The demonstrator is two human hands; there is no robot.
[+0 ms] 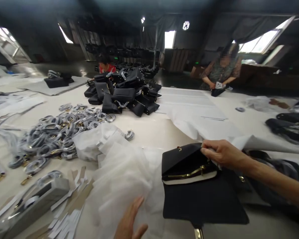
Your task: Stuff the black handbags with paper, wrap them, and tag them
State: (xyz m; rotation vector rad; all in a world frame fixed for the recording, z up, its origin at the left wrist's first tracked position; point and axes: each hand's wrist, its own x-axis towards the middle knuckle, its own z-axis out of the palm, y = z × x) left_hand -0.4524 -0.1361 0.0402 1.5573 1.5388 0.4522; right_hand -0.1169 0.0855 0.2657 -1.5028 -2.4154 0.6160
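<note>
A black handbag lies in front of me with its flap folded down toward me. Its mouth gapes a little, showing a gold zipper and a pale strip along the edge. My right hand pinches the bag's upper right corner, fingers closed on it. Low in the middle, my left hand is empty, thumb and fingers apart. It hovers over or rests on a pile of thin white tissue sheets; I cannot tell whether it touches them.
Wrapped grey straps with gold clasps heap on the left. Behind them are stacked black bags. A grey box and paper strips lie at lower left. More dark bags lie right. A co-worker handles a bag across the table.
</note>
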